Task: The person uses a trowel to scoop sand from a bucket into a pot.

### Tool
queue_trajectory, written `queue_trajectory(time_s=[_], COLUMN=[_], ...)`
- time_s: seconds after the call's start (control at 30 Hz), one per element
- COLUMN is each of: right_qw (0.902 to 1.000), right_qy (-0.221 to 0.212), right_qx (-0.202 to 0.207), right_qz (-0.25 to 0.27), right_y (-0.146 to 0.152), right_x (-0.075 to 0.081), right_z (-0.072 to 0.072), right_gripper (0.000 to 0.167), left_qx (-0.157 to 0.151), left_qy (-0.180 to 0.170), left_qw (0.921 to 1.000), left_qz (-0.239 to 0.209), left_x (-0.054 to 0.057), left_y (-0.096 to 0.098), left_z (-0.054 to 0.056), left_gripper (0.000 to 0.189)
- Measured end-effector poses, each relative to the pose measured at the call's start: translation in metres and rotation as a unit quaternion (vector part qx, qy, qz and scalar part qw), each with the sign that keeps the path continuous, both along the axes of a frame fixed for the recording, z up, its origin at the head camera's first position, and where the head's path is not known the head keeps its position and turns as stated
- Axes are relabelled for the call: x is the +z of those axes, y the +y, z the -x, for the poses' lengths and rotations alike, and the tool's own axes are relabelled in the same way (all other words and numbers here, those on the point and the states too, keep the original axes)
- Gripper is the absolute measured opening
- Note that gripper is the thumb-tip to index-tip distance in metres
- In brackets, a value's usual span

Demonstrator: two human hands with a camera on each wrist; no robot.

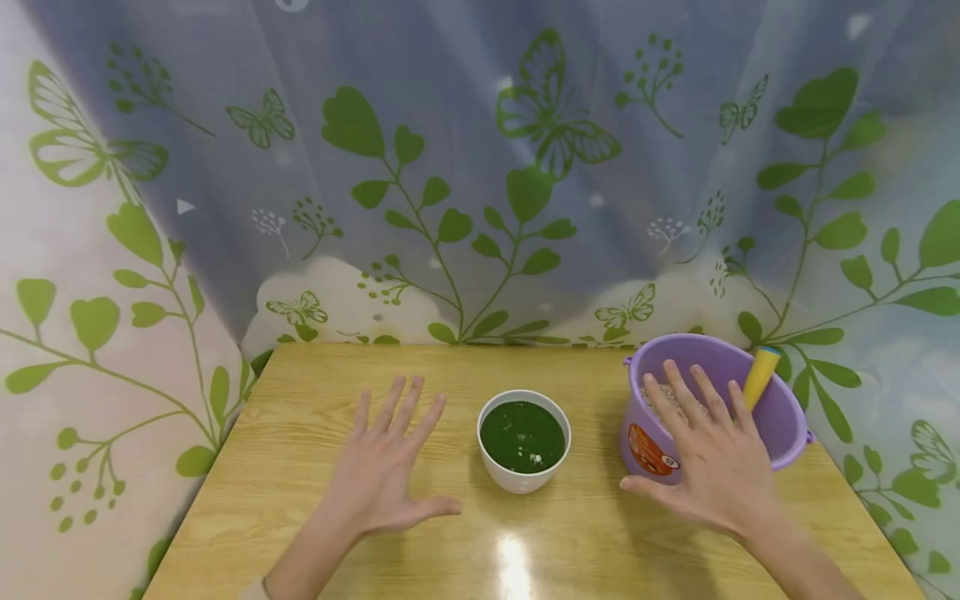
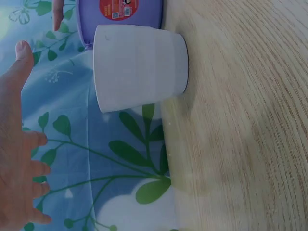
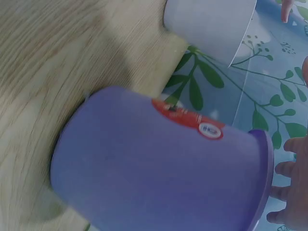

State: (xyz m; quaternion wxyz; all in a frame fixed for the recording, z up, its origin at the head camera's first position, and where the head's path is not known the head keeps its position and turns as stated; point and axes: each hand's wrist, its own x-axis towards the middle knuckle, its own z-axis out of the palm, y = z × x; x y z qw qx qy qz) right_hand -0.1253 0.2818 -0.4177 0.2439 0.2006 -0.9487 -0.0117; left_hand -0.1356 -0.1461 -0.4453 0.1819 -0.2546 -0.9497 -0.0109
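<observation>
My left hand (image 1: 382, 475) is held over the table with palm down, fingers spread and thumb out. It holds nothing and is just left of a white pot (image 1: 517, 482). Dark green content (image 1: 521, 437) with small pale specks fills the pot nearly to the rim. On the right, my right hand (image 1: 716, 458) is spread in the same way and overlaps a purple bucket (image 1: 786, 429) in the head view. The right wrist view has its fingertips (image 3: 286, 168) beside the bucket's rim. Pale grainy stuff lies inside the bucket, partly hidden, and a yellow handle (image 1: 761, 379) sticks up from it.
Beneath everything is a light wooden table (image 1: 300, 400), with the bucket near its right edge. Behind it hangs a blue-grey curtain (image 1: 450, 50) printed with green leaves and butterflies. A red label (image 2: 119, 7) marks the bucket's side.
</observation>
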Motion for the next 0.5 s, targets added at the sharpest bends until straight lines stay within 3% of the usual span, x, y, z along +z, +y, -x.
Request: queue_trajectory(time_s=[0.33,0.5], right_qw=[0.9998,0.9988], right_qy=[-0.003,0.017], right_qx=[0.016,0.039], right_qz=[-0.014,-0.025], right_y=[0.019,0.029], right_x=[0.009,0.016], right_z=[0.003,0.010], right_gripper=[0.120,0.118], left_qx=[-0.011,-0.020], left_qy=[-0.029,-0.036], left_qw=[0.9994,0.9990], left_qz=[0.015,0.019], left_x=[-0.008,-0.012], left_y=[0.015,0.024], left_z=[0.011,0.020], left_gripper=[0.124,0.124])
